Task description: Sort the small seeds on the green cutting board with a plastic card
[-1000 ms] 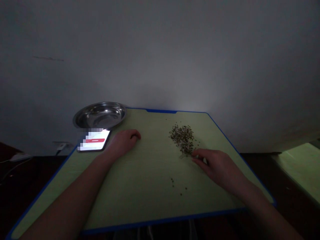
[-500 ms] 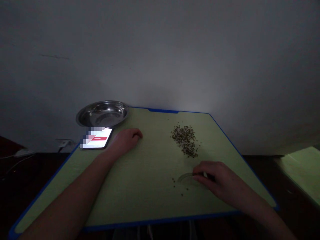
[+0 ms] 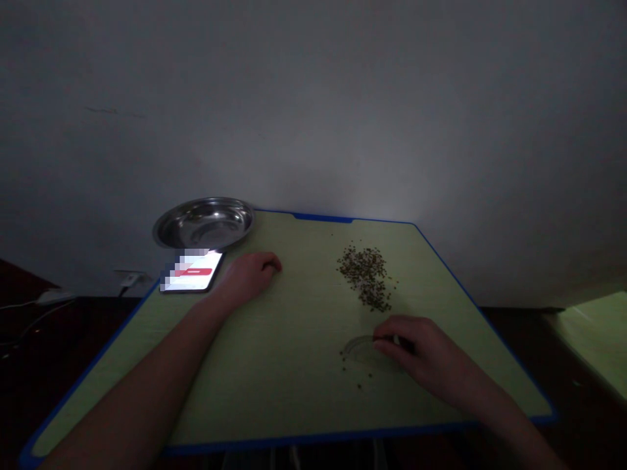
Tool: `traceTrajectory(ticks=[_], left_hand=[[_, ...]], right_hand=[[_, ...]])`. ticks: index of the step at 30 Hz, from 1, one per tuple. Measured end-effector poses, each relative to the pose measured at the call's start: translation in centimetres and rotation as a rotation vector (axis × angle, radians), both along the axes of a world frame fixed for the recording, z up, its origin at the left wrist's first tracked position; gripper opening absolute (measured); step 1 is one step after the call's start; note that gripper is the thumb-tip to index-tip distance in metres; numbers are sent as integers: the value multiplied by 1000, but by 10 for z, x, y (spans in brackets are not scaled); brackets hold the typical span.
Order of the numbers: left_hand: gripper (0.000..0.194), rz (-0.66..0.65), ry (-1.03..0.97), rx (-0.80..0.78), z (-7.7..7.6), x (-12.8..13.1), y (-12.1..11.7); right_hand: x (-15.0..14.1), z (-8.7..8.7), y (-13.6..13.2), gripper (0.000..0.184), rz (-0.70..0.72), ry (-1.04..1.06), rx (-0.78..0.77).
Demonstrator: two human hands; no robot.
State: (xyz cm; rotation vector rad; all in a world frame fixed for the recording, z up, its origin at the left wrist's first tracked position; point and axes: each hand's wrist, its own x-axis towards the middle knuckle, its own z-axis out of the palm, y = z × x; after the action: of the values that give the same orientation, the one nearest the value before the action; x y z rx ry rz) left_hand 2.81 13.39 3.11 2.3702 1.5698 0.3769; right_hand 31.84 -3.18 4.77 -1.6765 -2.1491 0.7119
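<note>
My right hand [image 3: 404, 343] pinches a thin, clear, curved piece [image 3: 360, 341] between thumb and fingers, low over the near right part of the table. Its exact kind cannot be made out. Several loose dark seeds or beans [image 3: 360, 386] lie beside and below its left end. Beyond this hand is a spread pile of small brownish-green seeds or beans [image 3: 365, 271]. My left hand [image 3: 252, 271] rests on the table with its fingers curled in and nothing visible in them. It lies just right of a lit phone or tablet [image 3: 198, 277].
A shiny steel basin [image 3: 206, 225] stands at the table's far left corner, behind the lit screen. The pale green table [image 3: 274, 391] has a blue rim and stands against a grey wall [image 3: 313, 117]. Cables and a plug [image 3: 132, 281] are at the left.
My right hand has shifted slightly left with the clear curved piece, close to the loose seeds. The view has turned a little. My left hand stays in place.
</note>
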Motion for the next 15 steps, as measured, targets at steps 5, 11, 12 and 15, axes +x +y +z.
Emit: traceTrajectory(ticks=[5, 11, 12, 15], left_hand=[[35, 1, 5, -9, 0, 0, 0], [35, 2, 8, -7, -2, -1, 1], [35, 1, 9, -5, -3, -1, 2], [35, -1, 1, -4, -3, -1, 2]], right_hand=[[-1, -2, 1, 16, -5, 13, 9], [-2, -2, 2, 17, -11, 10, 16], [-1, -2, 3, 17, -11, 10, 16], [0, -3, 4, 16, -7, -3, 7]])
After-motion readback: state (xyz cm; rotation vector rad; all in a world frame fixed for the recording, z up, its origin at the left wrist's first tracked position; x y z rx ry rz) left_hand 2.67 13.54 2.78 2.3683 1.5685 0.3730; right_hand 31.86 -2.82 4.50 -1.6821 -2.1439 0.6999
